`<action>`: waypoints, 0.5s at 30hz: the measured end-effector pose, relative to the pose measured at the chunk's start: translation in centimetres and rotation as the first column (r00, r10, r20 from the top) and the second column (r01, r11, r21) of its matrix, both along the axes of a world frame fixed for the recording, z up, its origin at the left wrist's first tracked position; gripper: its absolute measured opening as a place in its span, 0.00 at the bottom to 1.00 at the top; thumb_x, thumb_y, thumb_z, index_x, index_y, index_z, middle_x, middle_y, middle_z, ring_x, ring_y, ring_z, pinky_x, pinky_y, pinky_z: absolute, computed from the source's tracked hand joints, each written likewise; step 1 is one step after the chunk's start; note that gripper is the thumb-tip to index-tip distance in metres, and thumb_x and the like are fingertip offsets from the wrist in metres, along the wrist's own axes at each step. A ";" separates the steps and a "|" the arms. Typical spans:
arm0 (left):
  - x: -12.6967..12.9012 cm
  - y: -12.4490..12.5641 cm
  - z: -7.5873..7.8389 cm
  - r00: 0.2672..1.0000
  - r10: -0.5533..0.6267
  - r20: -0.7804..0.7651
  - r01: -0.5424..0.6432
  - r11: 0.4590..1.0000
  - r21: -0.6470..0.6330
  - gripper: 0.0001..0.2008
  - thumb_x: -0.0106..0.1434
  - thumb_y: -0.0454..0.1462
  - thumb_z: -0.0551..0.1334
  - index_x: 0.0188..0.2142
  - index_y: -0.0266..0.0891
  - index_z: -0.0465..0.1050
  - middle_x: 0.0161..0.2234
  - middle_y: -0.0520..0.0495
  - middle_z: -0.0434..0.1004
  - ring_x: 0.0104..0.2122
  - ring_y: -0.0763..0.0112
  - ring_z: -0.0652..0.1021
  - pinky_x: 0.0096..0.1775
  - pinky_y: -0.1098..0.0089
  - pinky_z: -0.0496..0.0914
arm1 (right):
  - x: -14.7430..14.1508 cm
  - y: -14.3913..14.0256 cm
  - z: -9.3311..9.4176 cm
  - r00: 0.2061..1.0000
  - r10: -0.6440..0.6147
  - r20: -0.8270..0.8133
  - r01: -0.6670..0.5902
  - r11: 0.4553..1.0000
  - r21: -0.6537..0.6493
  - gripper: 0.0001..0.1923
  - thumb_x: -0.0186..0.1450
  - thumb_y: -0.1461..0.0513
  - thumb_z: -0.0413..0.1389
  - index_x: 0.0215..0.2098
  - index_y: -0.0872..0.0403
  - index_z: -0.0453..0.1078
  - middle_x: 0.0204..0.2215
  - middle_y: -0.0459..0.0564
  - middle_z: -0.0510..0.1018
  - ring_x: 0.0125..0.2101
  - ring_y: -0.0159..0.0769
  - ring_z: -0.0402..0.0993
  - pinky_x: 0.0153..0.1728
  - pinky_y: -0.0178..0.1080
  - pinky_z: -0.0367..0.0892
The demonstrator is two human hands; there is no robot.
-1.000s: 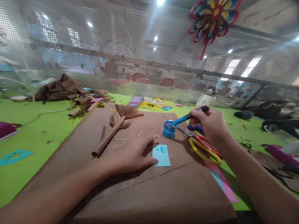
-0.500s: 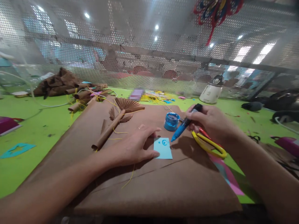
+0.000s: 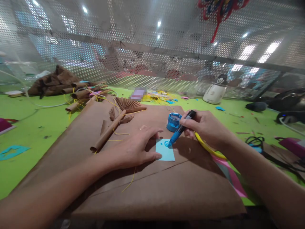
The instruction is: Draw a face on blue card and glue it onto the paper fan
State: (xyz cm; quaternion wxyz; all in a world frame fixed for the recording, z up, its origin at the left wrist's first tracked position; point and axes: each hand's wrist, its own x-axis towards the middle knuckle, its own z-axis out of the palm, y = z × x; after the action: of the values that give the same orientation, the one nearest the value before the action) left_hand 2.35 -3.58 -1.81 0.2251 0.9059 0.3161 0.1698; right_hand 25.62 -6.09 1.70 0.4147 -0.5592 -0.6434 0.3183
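My right hand point(image 3: 202, 125) grips a black marker point(image 3: 182, 128) whose lower part is blue. Its tip touches a small light-blue paper square point(image 3: 165, 154), at a blue ring-shaped mark beside a small dot. My left hand point(image 3: 140, 144) lies at the left edge of that square, thumb and fingers apart, the thumb tip on or against the edge. Just beyond the paper stands an uncapped jar point(image 3: 173, 123) smeared with blue paint. Yellow-handled scissors point(image 3: 206, 148) lie partly hidden under my right hand and wrist.
A large brown paper sheet point(image 3: 157, 194) covers the green table point(image 3: 21, 117). Left of centre lies a rolled brown paper tube with pleated fans point(image 3: 111, 128). More tubes point(image 3: 79, 93), yellow scraps point(image 3: 157, 97), a white bottle point(image 3: 214, 92) and a purple tool point(image 3: 292, 148) surround it.
My right hand has moved left and slightly down, bringing the marker's tip from beside the paper onto the blue mark. My left hand stays at the paper's edge. The view shifted slightly.
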 end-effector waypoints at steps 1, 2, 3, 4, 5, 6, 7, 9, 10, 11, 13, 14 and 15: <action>0.0 0.0 0.0 1.000 -0.001 -0.002 0.001 1.000 0.001 0.28 0.58 0.45 0.65 0.56 0.44 0.61 0.48 0.44 0.69 0.47 0.56 0.70 0.47 0.56 0.66 | 0.0 0.0 0.0 1.000 0.006 0.023 -0.007 1.000 0.005 0.07 0.60 0.60 0.56 0.26 0.55 0.69 0.13 0.42 0.69 0.15 0.29 0.64 0.21 0.34 0.60; 0.0 0.0 0.0 1.000 -0.001 -0.003 0.001 1.000 0.003 0.29 0.58 0.45 0.65 0.57 0.44 0.60 0.48 0.44 0.69 0.47 0.57 0.70 0.47 0.56 0.66 | -0.1 0.0 0.0 0.999 0.012 0.041 -0.012 1.000 0.006 0.07 0.60 0.60 0.56 0.27 0.55 0.69 0.13 0.42 0.69 0.16 0.28 0.64 0.21 0.34 0.60; 0.0 0.0 0.0 1.000 -0.002 -0.004 0.002 1.000 0.004 0.29 0.58 0.45 0.65 0.57 0.43 0.60 0.48 0.44 0.69 0.48 0.57 0.69 0.47 0.57 0.66 | -0.1 -0.1 0.0 0.999 0.015 0.051 -0.015 1.000 0.002 0.07 0.60 0.60 0.56 0.26 0.55 0.69 0.13 0.42 0.69 0.16 0.28 0.64 0.21 0.33 0.60; 0.0 0.0 0.0 1.000 -0.003 -0.005 0.003 1.000 0.002 0.29 0.58 0.44 0.65 0.57 0.43 0.60 0.48 0.44 0.69 0.48 0.57 0.69 0.47 0.57 0.66 | 0.0 -0.1 -0.1 0.998 0.016 0.054 -0.016 1.000 -0.002 0.07 0.61 0.60 0.55 0.26 0.55 0.68 0.14 0.43 0.69 0.16 0.28 0.64 0.20 0.33 0.59; 0.0 0.0 0.0 1.000 -0.003 -0.006 0.003 1.000 -0.001 0.29 0.58 0.44 0.65 0.57 0.43 0.60 0.48 0.44 0.69 0.48 0.57 0.69 0.48 0.57 0.66 | 0.0 0.0 -0.1 0.998 0.015 0.056 -0.014 1.000 -0.006 0.08 0.60 0.60 0.55 0.26 0.56 0.68 0.14 0.43 0.70 0.16 0.28 0.64 0.20 0.33 0.59; 0.1 0.0 0.0 1.000 -0.003 -0.006 0.003 1.000 -0.005 0.30 0.58 0.44 0.65 0.58 0.43 0.59 0.48 0.44 0.68 0.48 0.58 0.69 0.48 0.57 0.66 | 0.0 0.0 -0.1 0.998 0.012 0.056 -0.011 1.000 -0.010 0.08 0.60 0.60 0.55 0.26 0.56 0.68 0.13 0.43 0.70 0.15 0.28 0.64 0.20 0.33 0.59; 0.1 0.0 0.0 1.000 -0.002 -0.006 0.002 1.000 -0.010 0.30 0.58 0.44 0.65 0.58 0.43 0.59 0.49 0.44 0.68 0.48 0.58 0.69 0.48 0.57 0.66 | 0.0 0.0 -0.2 0.998 0.008 0.057 -0.008 1.000 -0.012 0.07 0.60 0.60 0.55 0.26 0.56 0.68 0.13 0.43 0.70 0.15 0.28 0.64 0.20 0.33 0.59; 0.1 0.0 0.0 1.000 0.003 -0.012 -0.003 1.000 -0.013 0.31 0.58 0.45 0.65 0.58 0.44 0.58 0.49 0.44 0.68 0.48 0.57 0.68 0.48 0.56 0.66 | 0.1 0.1 -0.2 0.998 0.000 0.056 0.000 1.000 -0.008 0.07 0.59 0.60 0.56 0.27 0.56 0.68 0.13 0.43 0.69 0.15 0.28 0.64 0.19 0.33 0.59; 0.0 0.0 0.0 1.000 0.004 -0.015 -0.004 1.000 -0.013 0.31 0.58 0.45 0.65 0.58 0.44 0.58 0.49 0.44 0.68 0.48 0.57 0.68 0.48 0.56 0.66 | 0.1 0.2 -0.3 0.999 -0.005 0.053 0.005 1.000 -0.004 0.07 0.59 0.59 0.56 0.27 0.56 0.68 0.12 0.43 0.69 0.15 0.28 0.64 0.19 0.34 0.60; 0.0 0.0 0.0 1.000 0.002 -0.017 -0.002 1.000 -0.011 0.30 0.58 0.45 0.65 0.58 0.44 0.59 0.49 0.44 0.68 0.48 0.57 0.69 0.48 0.56 0.66 | 0.1 0.2 -0.3 0.999 -0.009 0.047 0.009 1.000 -0.002 0.07 0.59 0.59 0.56 0.27 0.56 0.68 0.12 0.43 0.69 0.15 0.29 0.64 0.19 0.34 0.60; 0.0 0.0 0.0 1.000 -0.002 -0.013 0.002 1.000 -0.005 0.30 0.58 0.44 0.64 0.58 0.44 0.59 0.48 0.44 0.69 0.47 0.58 0.69 0.48 0.56 0.66 | 0.1 0.3 -0.3 0.999 -0.025 0.034 0.025 1.000 -0.004 0.08 0.59 0.59 0.56 0.27 0.56 0.69 0.13 0.43 0.69 0.15 0.29 0.64 0.19 0.34 0.60; 0.0 0.0 -0.1 1.000 -0.002 -0.007 0.002 1.000 -0.002 0.30 0.58 0.44 0.65 0.58 0.44 0.59 0.49 0.44 0.68 0.48 0.58 0.69 0.48 0.56 0.66 | 0.1 0.3 -0.3 0.999 -0.040 0.027 0.040 0.999 -0.010 0.08 0.59 0.59 0.56 0.27 0.56 0.69 0.13 0.43 0.69 0.15 0.29 0.64 0.19 0.34 0.60; 0.0 0.0 -0.1 1.000 -0.002 -0.004 0.002 1.000 -0.002 0.30 0.58 0.44 0.65 0.58 0.45 0.58 0.49 0.44 0.68 0.48 0.58 0.69 0.49 0.56 0.65 | 0.1 0.3 -0.2 0.998 -0.054 0.020 0.055 0.998 -0.018 0.08 0.59 0.59 0.56 0.26 0.56 0.69 0.13 0.43 0.69 0.15 0.29 0.64 0.18 0.34 0.60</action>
State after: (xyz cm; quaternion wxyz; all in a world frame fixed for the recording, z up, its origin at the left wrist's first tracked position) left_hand 2.31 -3.57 -1.92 0.2255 0.9062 0.3160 0.1677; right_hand 25.75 -5.79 1.47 0.4120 -0.5833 -0.6290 0.3073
